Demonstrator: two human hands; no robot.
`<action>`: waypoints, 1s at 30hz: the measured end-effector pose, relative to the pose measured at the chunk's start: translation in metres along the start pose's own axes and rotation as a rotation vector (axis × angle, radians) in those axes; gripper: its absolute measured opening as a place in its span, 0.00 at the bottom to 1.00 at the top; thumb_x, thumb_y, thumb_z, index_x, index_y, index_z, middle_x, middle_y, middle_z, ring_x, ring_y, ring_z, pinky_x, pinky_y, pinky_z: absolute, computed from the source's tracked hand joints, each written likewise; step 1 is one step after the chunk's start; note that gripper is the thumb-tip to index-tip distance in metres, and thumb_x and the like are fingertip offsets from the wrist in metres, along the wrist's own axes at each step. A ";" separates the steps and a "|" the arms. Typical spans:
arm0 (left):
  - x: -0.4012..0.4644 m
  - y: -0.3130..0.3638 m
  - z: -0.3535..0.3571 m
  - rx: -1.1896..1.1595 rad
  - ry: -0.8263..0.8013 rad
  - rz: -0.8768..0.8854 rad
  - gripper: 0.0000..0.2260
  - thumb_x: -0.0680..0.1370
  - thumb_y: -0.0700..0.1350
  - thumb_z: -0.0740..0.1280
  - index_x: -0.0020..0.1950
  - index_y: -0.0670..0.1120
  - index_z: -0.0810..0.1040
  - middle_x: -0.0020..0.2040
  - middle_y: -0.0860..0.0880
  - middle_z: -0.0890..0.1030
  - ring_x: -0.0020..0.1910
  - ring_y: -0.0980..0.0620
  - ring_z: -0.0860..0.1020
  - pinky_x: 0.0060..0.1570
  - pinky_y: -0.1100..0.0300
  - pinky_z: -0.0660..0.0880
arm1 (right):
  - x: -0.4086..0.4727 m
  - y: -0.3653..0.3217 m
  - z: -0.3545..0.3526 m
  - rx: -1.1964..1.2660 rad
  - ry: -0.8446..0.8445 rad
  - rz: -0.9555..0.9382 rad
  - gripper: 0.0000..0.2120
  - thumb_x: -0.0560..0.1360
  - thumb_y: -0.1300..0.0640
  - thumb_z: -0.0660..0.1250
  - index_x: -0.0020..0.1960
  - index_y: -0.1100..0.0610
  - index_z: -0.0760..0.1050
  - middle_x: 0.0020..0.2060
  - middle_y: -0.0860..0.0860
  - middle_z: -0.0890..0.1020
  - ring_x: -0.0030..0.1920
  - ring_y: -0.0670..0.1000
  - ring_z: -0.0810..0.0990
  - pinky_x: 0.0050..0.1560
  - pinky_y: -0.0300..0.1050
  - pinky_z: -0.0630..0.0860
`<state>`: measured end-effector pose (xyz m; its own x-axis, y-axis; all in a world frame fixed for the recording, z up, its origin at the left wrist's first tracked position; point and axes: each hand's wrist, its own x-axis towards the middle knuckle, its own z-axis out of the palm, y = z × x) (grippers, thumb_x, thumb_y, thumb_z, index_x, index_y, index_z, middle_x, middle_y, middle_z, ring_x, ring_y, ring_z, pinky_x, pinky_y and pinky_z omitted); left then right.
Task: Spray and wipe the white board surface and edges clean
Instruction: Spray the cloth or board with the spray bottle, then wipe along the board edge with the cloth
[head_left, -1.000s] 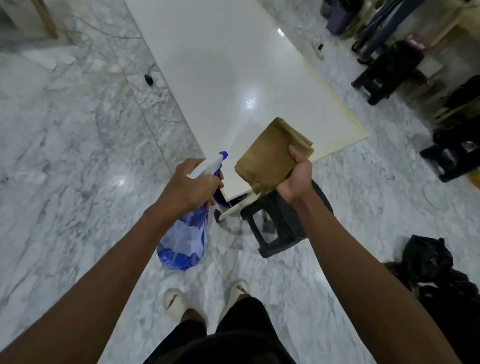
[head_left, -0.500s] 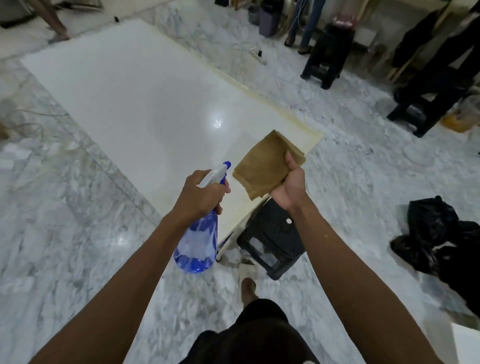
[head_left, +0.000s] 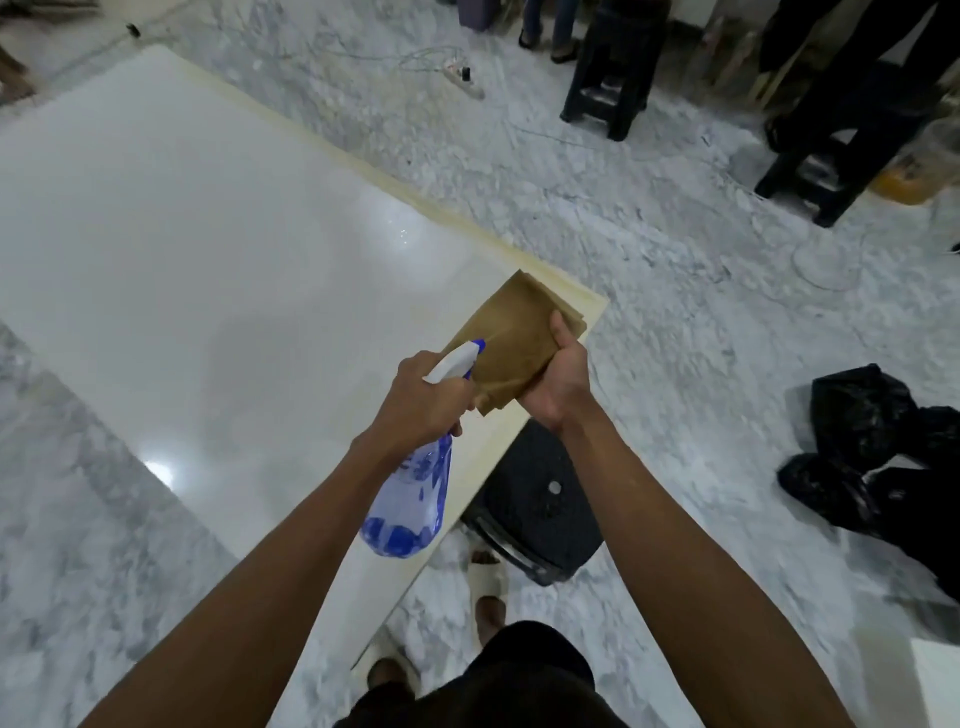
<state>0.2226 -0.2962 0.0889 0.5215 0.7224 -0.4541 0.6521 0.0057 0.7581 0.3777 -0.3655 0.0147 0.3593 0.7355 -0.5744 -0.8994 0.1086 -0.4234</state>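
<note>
The left hand (head_left: 423, 402) is curled round the neck of a spray bottle (head_left: 410, 496), gripping it just under the white trigger head. The bottle's body is translucent blue plastic, rounded and widening toward its base, which hangs down toward the person; its long axis tilts so the blue-tipped nozzle aims up and away, straight at the cloth (head_left: 511, 338) close in front of it. The right hand (head_left: 556, 379) grasps that cloth by its near edge, thumb laid on top. The cloth is tan, soft and matte, folded into a flat rectangle with layered edges showing at its far corner. Both hands are held above the near right corner of the white board (head_left: 208, 249). The board is a large, smooth, glossy rectangle with a pale cream edge band; its long axis runs away to the upper left. It lies raised over a grey-veined marble floor (head_left: 675, 291), its near end above a black textured plastic stool (head_left: 540, 512).
</note>
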 end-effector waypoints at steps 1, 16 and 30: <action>0.012 0.002 0.005 0.007 -0.004 -0.037 0.07 0.75 0.45 0.68 0.41 0.43 0.80 0.30 0.45 0.81 0.25 0.52 0.79 0.34 0.58 0.76 | 0.004 -0.005 -0.001 0.013 0.010 -0.002 0.29 0.80 0.37 0.57 0.68 0.59 0.74 0.61 0.60 0.81 0.63 0.62 0.79 0.65 0.62 0.73; 0.090 0.051 0.027 0.121 -0.129 0.122 0.05 0.77 0.38 0.66 0.47 0.37 0.81 0.38 0.38 0.82 0.24 0.54 0.78 0.32 0.61 0.76 | 0.045 -0.094 -0.057 -0.542 0.468 -0.146 0.24 0.80 0.37 0.57 0.60 0.55 0.76 0.50 0.54 0.83 0.46 0.52 0.82 0.44 0.49 0.80; 0.134 0.034 0.028 0.021 -0.081 0.076 0.05 0.75 0.36 0.64 0.45 0.41 0.81 0.46 0.36 0.84 0.22 0.53 0.76 0.33 0.56 0.79 | 0.212 -0.078 -0.127 -2.355 0.175 -0.324 0.42 0.73 0.28 0.35 0.81 0.48 0.42 0.80 0.55 0.43 0.80 0.59 0.40 0.74 0.66 0.35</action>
<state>0.3301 -0.2181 0.0404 0.6122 0.6618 -0.4327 0.6198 -0.0618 0.7823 0.5559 -0.3029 -0.1631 0.4958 0.8028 -0.3312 0.8067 -0.5669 -0.1666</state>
